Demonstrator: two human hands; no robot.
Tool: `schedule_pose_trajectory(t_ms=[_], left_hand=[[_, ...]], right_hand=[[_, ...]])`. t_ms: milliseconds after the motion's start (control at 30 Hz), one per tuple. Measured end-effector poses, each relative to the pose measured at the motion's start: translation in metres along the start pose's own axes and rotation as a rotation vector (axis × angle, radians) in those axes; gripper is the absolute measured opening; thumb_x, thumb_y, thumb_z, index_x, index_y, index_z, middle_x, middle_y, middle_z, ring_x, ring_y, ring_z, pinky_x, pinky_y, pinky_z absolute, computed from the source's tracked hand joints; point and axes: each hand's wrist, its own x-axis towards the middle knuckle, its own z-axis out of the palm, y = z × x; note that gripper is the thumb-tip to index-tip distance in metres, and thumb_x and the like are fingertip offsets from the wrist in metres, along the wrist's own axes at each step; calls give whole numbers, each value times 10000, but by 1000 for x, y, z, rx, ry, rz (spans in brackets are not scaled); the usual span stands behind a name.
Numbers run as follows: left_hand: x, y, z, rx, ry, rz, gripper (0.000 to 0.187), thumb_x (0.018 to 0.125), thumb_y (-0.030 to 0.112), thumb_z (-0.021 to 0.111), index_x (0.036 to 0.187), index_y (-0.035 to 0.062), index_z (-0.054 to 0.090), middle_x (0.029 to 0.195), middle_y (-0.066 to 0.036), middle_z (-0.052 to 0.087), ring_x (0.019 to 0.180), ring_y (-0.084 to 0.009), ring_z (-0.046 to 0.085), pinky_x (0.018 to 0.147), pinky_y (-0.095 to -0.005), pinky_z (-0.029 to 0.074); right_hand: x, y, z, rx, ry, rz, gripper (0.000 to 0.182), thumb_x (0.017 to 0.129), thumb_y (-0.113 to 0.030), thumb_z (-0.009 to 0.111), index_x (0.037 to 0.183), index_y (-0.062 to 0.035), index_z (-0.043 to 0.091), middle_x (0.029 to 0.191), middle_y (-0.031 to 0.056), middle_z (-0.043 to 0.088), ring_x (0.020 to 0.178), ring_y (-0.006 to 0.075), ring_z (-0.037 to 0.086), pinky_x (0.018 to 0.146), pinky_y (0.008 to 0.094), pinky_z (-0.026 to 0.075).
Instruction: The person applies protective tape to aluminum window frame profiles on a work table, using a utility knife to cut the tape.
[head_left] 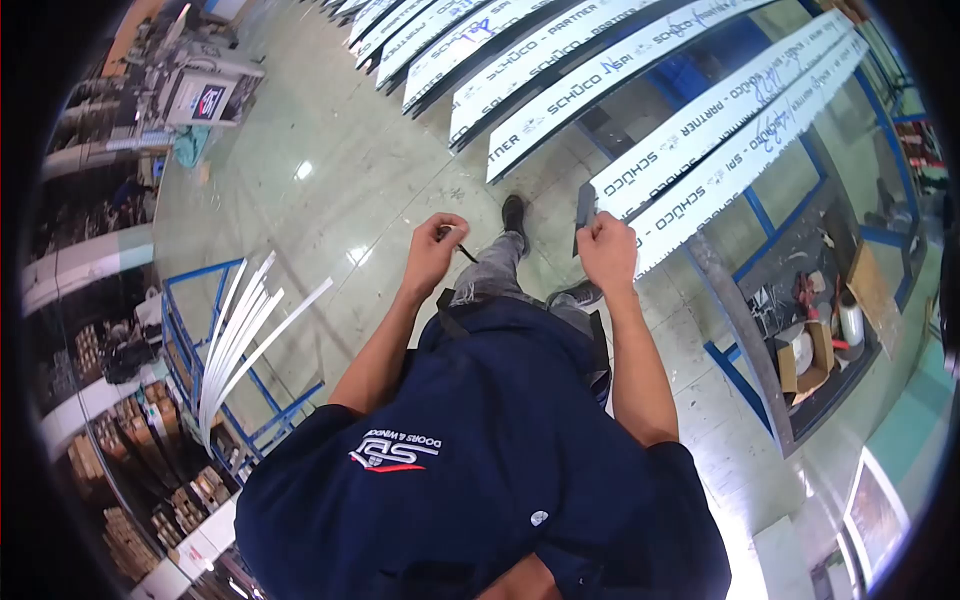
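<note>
My left hand (437, 250) is closed in front of my legs, its fingers curled round a thin black strip (468, 256) whose end pokes out below. My right hand (608, 252) is closed too, thumb and fingers pinched on a dark grey flat piece (585, 208). That piece overlaps the near end of a long profile (690, 150) wrapped in white printed film. Another film-covered profile (715, 195) lies alongside, its near end just beyond my right hand.
Several more film-covered profiles (560, 95) lie in a row ahead. At right, a blue-framed trolley (745, 350) carries a cardboard box (812, 370) and a spray can (850, 318). White strips (235, 345) rest on a blue rack (180, 330) at left. A machine (205, 90) stands at far left.
</note>
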Motion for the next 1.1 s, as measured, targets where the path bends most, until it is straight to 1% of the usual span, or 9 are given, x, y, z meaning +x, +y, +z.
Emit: schedule_pose_trajectory(t_ms=[33, 133, 200, 300, 500, 667, 900, 933, 1100], left_hand=[[-2, 7, -7, 315, -39, 130, 160, 956, 182, 724, 1047, 51, 736, 767, -42, 669, 647, -164, 612, 622, -341, 488], [23, 28, -7, 693, -49, 491, 111, 958, 226, 711, 968, 117, 730, 856, -136, 724, 802, -347, 702, 690, -454, 533], [56, 47, -9, 840, -91, 711, 116, 969, 181, 650, 912, 104, 716, 878, -125, 732, 831, -353, 713, 729, -469, 553], [111, 65, -13, 1081, -382, 818, 103, 940, 144, 672, 1010, 121, 743, 968, -93, 739, 901, -321, 726, 748, -457, 558], [175, 79, -7, 1309, -760, 1118, 91, 886, 154, 706, 947, 120, 765, 938, -81, 754, 882, -310, 737, 757, -455, 567], [188, 104, -1, 1297, -939, 1136, 113, 862, 190, 741, 897, 86, 768, 900, -137, 755, 866, -332, 746, 742, -459, 573], [206, 120, 23, 1432, -1194, 1119, 222, 797, 240, 715, 770, 21, 743, 830, -188, 747, 796, -396, 739, 705, -479, 588], [206, 127, 27, 1472, -1252, 1081, 269, 751, 253, 713, 836, 3, 766, 883, -185, 763, 801, -371, 750, 696, -469, 595], [210, 125, 26, 1371, -1234, 1197, 237, 759, 254, 706, 806, 29, 762, 824, -168, 745, 769, -371, 740, 690, -479, 582]], right_hand=[[1, 2, 3, -3, 21, -5, 215, 825, -205, 708, 763, -16, 628, 705, 207, 673, 715, 443, 677, 675, 517, 544], [2, 4, 3, 23, 28, -47, 223, 817, -192, 711, 743, -13, 601, 670, 208, 645, 676, 432, 658, 657, 509, 533], [2, 4, 2, 23, 13, -39, 220, 814, -187, 709, 735, -13, 601, 655, 201, 636, 656, 418, 651, 647, 497, 531], [3, 3, 2, 31, 40, -37, 216, 803, -177, 705, 713, -10, 601, 628, 194, 622, 611, 392, 632, 624, 469, 523], [0, -1, 7, 44, 89, 1, 198, 780, -146, 694, 706, 7, 591, 607, 188, 604, 576, 365, 602, 614, 446, 508], [-2, -6, 10, 104, 100, 93, 179, 793, -78, 706, 728, 10, 564, 599, 58, 517, 570, 145, 462, 562, 332, 417], [2, 9, 11, 267, 16, 178, 191, 818, -38, 678, 715, -21, 517, 571, -15, 443, 541, 80, 408, 509, 303, 336], [2, 5, 9, 287, 9, 200, 189, 827, -24, 661, 704, -32, 518, 562, -33, 455, 510, 65, 424, 489, 287, 342], [3, -6, 3, 319, 1, 233, 171, 836, -20, 650, 706, -30, 539, 550, -20, 510, 487, 59, 487, 474, 271, 374]])
